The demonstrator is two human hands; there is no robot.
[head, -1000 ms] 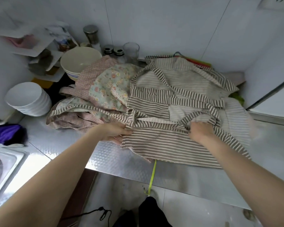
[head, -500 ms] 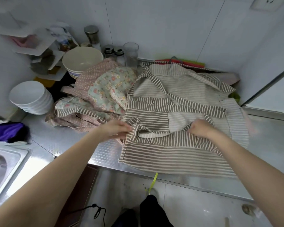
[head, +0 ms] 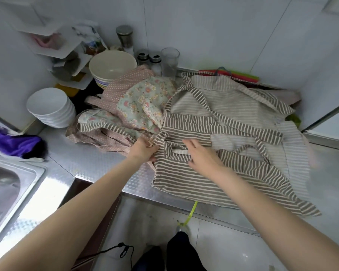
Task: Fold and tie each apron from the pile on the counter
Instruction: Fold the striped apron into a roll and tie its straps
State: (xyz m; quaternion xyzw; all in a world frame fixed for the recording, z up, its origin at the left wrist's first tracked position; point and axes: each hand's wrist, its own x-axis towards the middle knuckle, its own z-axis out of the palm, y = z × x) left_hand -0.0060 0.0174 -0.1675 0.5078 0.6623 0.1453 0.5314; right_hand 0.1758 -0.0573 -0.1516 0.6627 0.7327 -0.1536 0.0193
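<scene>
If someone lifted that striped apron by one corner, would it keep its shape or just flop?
Probably flop: the striped apron lies creased and draped over the counter edge, so it looks like thin, soft cloth. Its straps trail loose and would likely dangle. It seems light; the left hand bunches it easily.

head cam | looks forward-down, close over counter (head: 98,169) | edges probably wide-angle warped

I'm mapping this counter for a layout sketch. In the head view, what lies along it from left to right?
Sink → purple cloth → stack of white bowls → floral apron → left hand → right hand → striped apron.
</scene>
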